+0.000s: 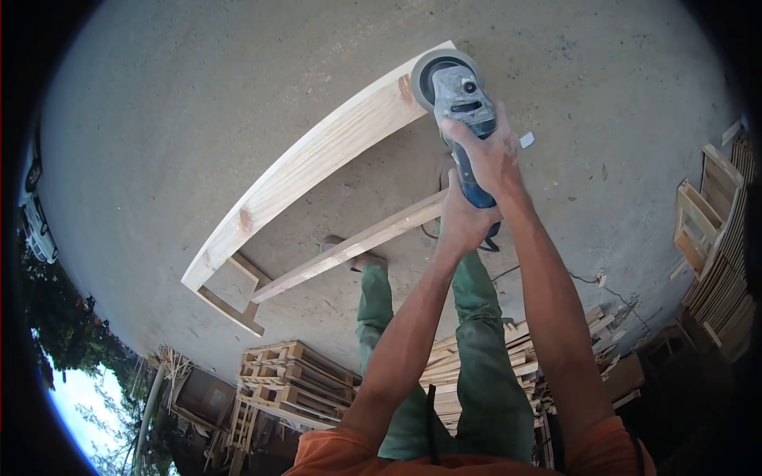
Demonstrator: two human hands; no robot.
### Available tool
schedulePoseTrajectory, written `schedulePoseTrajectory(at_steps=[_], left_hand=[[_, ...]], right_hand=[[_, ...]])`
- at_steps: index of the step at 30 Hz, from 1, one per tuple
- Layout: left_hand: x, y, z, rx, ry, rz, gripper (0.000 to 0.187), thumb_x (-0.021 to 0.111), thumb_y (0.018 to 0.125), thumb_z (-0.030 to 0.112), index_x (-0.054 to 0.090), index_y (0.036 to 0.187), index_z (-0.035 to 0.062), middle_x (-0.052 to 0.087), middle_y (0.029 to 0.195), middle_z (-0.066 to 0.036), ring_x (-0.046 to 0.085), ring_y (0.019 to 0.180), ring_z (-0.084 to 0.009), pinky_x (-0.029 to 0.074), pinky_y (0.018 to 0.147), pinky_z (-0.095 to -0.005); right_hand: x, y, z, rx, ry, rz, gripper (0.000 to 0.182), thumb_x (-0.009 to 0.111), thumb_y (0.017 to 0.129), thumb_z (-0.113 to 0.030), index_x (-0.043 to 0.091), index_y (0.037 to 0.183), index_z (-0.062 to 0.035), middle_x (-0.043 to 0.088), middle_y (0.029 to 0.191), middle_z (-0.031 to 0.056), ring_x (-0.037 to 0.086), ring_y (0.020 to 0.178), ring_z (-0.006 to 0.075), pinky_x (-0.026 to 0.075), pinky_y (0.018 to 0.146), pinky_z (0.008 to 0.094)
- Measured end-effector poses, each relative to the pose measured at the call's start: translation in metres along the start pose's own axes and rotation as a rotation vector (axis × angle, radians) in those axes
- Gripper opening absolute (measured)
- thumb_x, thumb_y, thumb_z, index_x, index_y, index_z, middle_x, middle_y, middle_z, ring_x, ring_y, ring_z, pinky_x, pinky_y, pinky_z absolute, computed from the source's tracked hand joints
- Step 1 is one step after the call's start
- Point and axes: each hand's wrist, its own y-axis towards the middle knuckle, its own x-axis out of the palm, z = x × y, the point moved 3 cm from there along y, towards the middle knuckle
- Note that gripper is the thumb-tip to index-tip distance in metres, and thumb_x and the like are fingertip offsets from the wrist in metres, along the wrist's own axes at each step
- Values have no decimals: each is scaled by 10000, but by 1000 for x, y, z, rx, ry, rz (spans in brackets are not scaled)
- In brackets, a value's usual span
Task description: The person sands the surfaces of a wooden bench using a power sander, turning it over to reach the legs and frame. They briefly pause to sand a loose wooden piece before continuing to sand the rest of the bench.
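Both hands hold an angle grinder [458, 85] fitted with a round sanding disc [426, 79]. My right hand [494, 155] wraps the tool's body just behind its head. Lower down, my left hand [467, 216] is closed around the rear of the blue handle. The disc overlaps the far end of a wide, pale wooden board [325, 147] with a curved edge, which shows brownish patches near both ends. This board is part of a frame with a long straight rail [349, 246] and a small end frame [230, 305], standing on the ground before me.
My green-trousered legs [468, 293] stand close to the rail, one foot beside it. A power cord [585, 279] runs over the concrete ground [198, 103] at right. Stacked wooden frames [290, 377] and timber lie behind; more wooden frames [702, 214] stand at right. Vehicles [37, 230] are far left.
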Motion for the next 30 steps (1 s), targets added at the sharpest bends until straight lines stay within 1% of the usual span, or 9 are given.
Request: schedulePoseTrajectory(at_steps=[2, 3, 10, 12, 13, 17, 21, 26, 30], left_hand=[[10, -11, -3, -44, -10, -14, 727, 888, 703, 258, 452, 1229, 10, 666, 1107, -183, 674, 1025, -318, 522, 899, -427], [12, -17, -2, -39, 22, -16, 737, 890, 700, 261, 451, 1234, 6, 668, 1105, -183, 676, 1023, -320, 522, 901, -430], [-10, 6, 19, -115, 52, -64, 846, 920, 681, 293, 437, 1320, 19, 642, 1211, -160, 644, 1108, -266, 502, 972, -402], [-14, 9, 27, -147, 125, -85, 847, 922, 679, 300, 439, 1314, 17, 643, 1203, -163, 647, 1099, -269, 509, 960, -405], [-11, 7, 25, -155, 135, -95, 850, 924, 677, 306, 439, 1312, 17, 645, 1196, -164, 649, 1090, -271, 514, 951, -407], [4, -18, -2, -88, 80, -77, 859, 927, 675, 312, 440, 1319, 19, 640, 1201, -155, 646, 1104, -273, 508, 960, -409], [-4, -24, -7, -133, 102, -111, 857, 926, 676, 302, 442, 1323, 18, 638, 1215, -149, 642, 1118, -268, 503, 971, -407], [-16, -1, 17, -153, 146, -111, 829, 925, 674, 292, 460, 1297, 4, 659, 1171, -161, 658, 1081, -259, 521, 945, -402], [-5, -15, -5, -100, 229, -159, 830, 924, 675, 286, 461, 1303, 3, 667, 1161, -158, 661, 1072, -261, 524, 946, -400]], right_hand=[[-10, -8, 17, -10, 15, 78, 805, 820, 775, -493, 547, 1343, 9, 672, 1189, 205, 669, 1078, 310, 514, 957, 408], [-14, -12, 17, -9, -3, 85, 882, 836, 735, -556, 525, 1312, 34, 656, 1169, 260, 680, 1068, 385, 538, 926, 479], [0, 8, 0, -21, -25, 76, 901, 812, 730, -593, 528, 1307, 38, 656, 1164, 255, 679, 1052, 380, 539, 919, 472], [-1, 17, -3, 35, -24, 153, 852, 794, 759, -551, 558, 1342, 23, 667, 1178, 220, 663, 1082, 336, 513, 946, 414], [-5, 12, -10, 52, 97, 105, 849, 794, 762, -550, 561, 1336, 30, 667, 1173, 222, 665, 1075, 338, 519, 938, 414], [-10, -18, 17, 6, 29, 103, 814, 808, 777, -484, 555, 1349, 37, 665, 1181, 212, 665, 1076, 313, 525, 940, 405], [-7, -26, 28, 58, 105, 119, 920, 823, 723, -575, 516, 1338, 36, 671, 1153, 276, 681, 1065, 390, 524, 952, 465], [0, -2, 5, 37, 33, 160, 946, 818, 714, -602, 516, 1335, 45, 665, 1153, 283, 680, 1061, 394, 523, 948, 469], [-11, -22, 28, 53, 204, 206, 917, 817, 721, -587, 539, 1323, 46, 678, 1123, 257, 689, 1027, 367, 542, 901, 445]])
